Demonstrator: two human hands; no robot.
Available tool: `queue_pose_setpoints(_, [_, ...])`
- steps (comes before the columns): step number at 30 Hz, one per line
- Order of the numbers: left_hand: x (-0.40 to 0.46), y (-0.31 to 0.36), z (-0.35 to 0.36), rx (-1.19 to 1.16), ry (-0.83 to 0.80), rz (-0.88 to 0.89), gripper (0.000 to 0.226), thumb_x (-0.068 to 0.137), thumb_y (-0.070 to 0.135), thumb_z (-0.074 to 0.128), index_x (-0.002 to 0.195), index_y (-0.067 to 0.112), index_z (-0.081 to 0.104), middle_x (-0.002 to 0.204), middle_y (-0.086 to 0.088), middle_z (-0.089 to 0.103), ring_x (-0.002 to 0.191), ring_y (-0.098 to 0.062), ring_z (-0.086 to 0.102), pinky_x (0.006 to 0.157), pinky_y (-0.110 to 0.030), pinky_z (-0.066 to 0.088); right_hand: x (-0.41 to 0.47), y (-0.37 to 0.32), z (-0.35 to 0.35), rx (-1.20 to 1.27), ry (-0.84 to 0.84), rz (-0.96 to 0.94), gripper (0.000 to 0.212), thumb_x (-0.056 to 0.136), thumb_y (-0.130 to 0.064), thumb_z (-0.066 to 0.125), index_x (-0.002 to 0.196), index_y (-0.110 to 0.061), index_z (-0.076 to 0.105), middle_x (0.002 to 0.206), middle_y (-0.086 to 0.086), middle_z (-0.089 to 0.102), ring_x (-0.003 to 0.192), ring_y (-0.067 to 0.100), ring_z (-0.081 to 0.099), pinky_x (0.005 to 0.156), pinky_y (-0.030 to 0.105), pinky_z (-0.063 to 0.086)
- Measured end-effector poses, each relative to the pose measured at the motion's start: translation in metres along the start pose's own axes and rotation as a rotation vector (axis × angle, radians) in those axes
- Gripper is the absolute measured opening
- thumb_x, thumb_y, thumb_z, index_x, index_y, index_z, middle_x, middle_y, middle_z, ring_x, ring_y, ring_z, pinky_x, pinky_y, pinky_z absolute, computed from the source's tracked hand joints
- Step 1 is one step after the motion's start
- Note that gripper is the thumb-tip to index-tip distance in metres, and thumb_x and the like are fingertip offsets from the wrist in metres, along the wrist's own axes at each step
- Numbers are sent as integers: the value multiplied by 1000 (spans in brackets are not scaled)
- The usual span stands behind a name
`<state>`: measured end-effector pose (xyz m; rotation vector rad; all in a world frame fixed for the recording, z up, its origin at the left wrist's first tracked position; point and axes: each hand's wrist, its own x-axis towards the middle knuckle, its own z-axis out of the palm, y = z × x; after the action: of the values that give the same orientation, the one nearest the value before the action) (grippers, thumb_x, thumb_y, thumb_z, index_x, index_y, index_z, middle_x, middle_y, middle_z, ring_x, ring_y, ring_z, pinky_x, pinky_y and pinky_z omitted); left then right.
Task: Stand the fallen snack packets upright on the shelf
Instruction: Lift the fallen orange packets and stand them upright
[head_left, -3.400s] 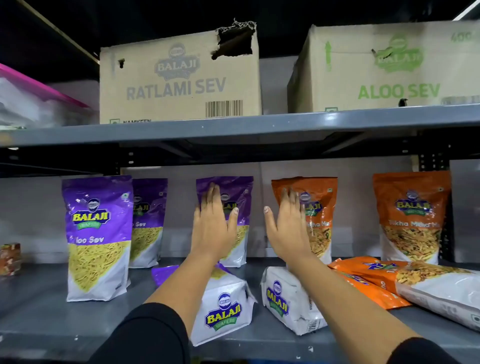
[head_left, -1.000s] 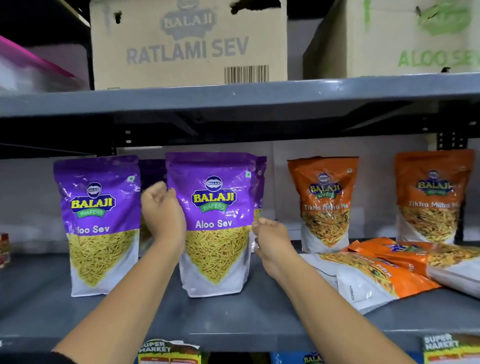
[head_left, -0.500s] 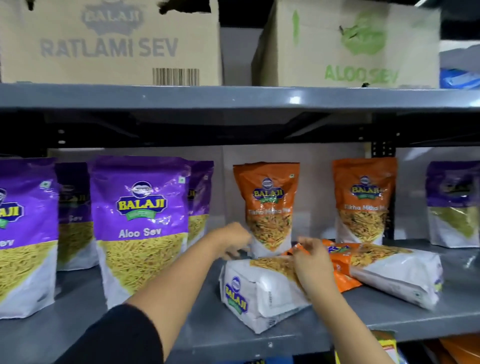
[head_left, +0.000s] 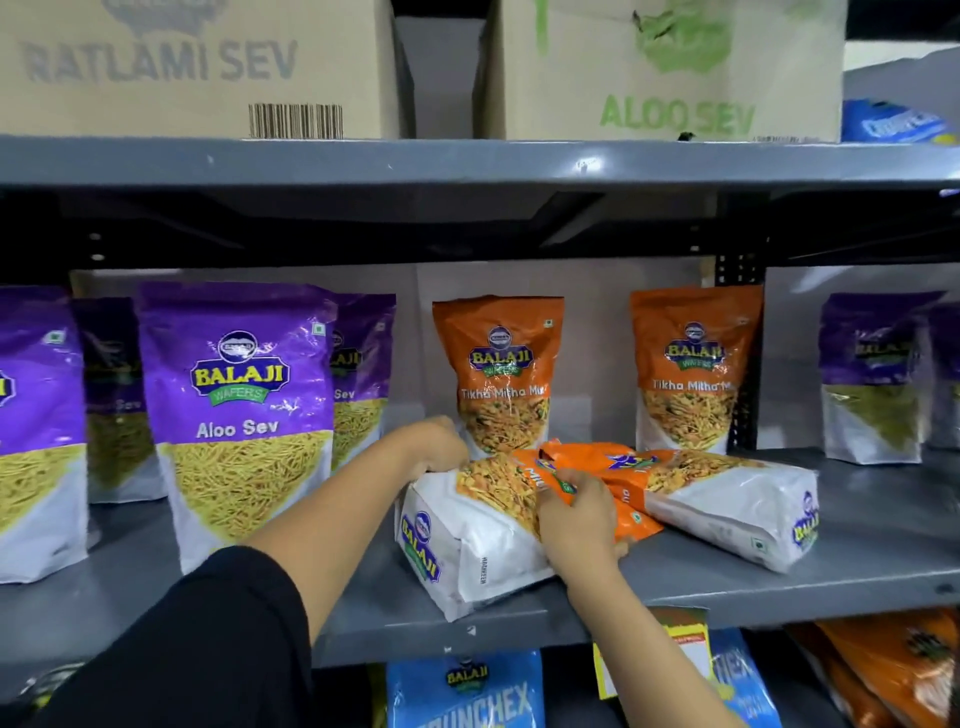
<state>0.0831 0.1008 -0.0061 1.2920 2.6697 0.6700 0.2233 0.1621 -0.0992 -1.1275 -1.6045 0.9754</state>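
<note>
Two orange Tikha Mitha Mix packets lie flat on the grey shelf (head_left: 857, 566). The nearer fallen packet (head_left: 478, 535) has its white base toward me. My left hand (head_left: 439, 444) grips its far left side and my right hand (head_left: 576, 519) grips its right side. The second fallen packet (head_left: 727, 499) lies to the right, partly over the first packet's top. Behind them two orange packets (head_left: 498, 374) (head_left: 693, 369) stand upright. A purple Aloo Sev packet (head_left: 236, 415) stands upright at the left, with others beside and behind it.
Cardboard boxes marked Ratlami Sev (head_left: 197, 62) and Aloo Sev (head_left: 670, 67) sit on the shelf above. Another purple packet (head_left: 872, 379) stands at the far right. Blue and orange packets (head_left: 467, 691) fill the shelf below. The upper shelf edge (head_left: 467, 161) overhangs the packets.
My hands left the purple Aloo Sev packet, which now stands upright, and moved right onto the nearer fallen orange packet. The view has shifted right with them.
</note>
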Motion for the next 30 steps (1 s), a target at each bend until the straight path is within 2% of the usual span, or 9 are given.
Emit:
queue_pose_setpoints(5, [-36, 13, -27, -103, 274, 123, 28, 91, 11, 49, 103, -2, 71, 111, -20, 71, 101, -36, 66, 72, -30, 47, -7, -2, 7, 480, 61, 5, 53, 88, -22, 62, 138, -11, 47, 142, 11, 48, 131, 30, 46, 111, 50, 37])
queue_pose_setpoints(8, [-58, 9, -39, -121, 436, 231, 23, 88, 4, 47, 85, 9, 69, 102, -8, 73, 75, -21, 58, 60, -26, 41, -18, -8, 7, 765, 32, 182, 58, 92, -24, 60, 145, -12, 38, 138, 4, 50, 120, 24, 53, 98, 37, 44])
queue_pose_setpoints(12, [-75, -13, -43, -269, 607, 280, 17, 92, 4, 47, 89, 9, 63, 88, -1, 68, 52, -9, 42, 45, -24, 30, -32, -18, 12, 1016, -390, 379, 34, 102, -34, 47, 130, -15, 51, 143, 10, 51, 136, 30, 46, 110, 48, 37])
queue_pose_setpoints(14, [-75, -30, -43, -374, 675, 272, 14, 95, 7, 49, 90, 11, 61, 86, -4, 69, 54, -11, 44, 45, -23, 32, -38, -24, 16, 1069, -568, 343, 29, 102, -37, 44, 115, -18, 60, 141, 7, 58, 125, 25, 56, 104, 49, 42])
queue_pose_setpoints(16, [-74, -46, -38, -587, 719, 281, 15, 96, 8, 50, 86, 16, 59, 84, -3, 70, 61, -12, 50, 54, -24, 37, -41, -30, 20, 1083, -627, 314, 28, 100, -44, 46, 112, -25, 63, 128, 3, 67, 112, 22, 64, 95, 49, 50])
queue_pose_setpoints(19, [-77, -60, -18, -885, 808, 331, 20, 96, 2, 50, 85, 18, 54, 82, 3, 63, 68, 0, 56, 66, -19, 43, -39, -39, 23, 1146, -568, 279, 38, 99, -43, 49, 126, -20, 62, 125, 6, 70, 112, 26, 66, 91, 46, 54])
queue_pose_setpoints(22, [-77, -64, 8, -1051, 900, 303, 19, 97, -1, 49, 88, 16, 53, 78, 1, 59, 60, 11, 53, 62, -8, 41, -29, -47, 22, 1212, -444, 200, 36, 101, -28, 50, 128, -9, 63, 125, 15, 70, 116, 32, 66, 95, 49, 53])
queue_pose_setpoints(27, [-70, -61, 38, -1224, 934, 203, 26, 98, 0, 45, 84, 22, 48, 80, 0, 57, 62, 10, 54, 61, -6, 41, -12, -49, 17, 1154, -341, 149, 33, 94, -17, 61, 121, 2, 66, 120, 22, 71, 115, 38, 66, 99, 55, 50])
queue_pose_setpoints(30, [-65, -59, 42, -1230, 924, 123, 12, 100, 5, 45, 91, 11, 50, 77, 2, 56, 68, -6, 53, 54, -4, 39, -3, -50, 16, 1100, -322, 138, 29, 95, -17, 60, 116, 2, 66, 119, 22, 71, 114, 37, 67, 98, 55, 51])
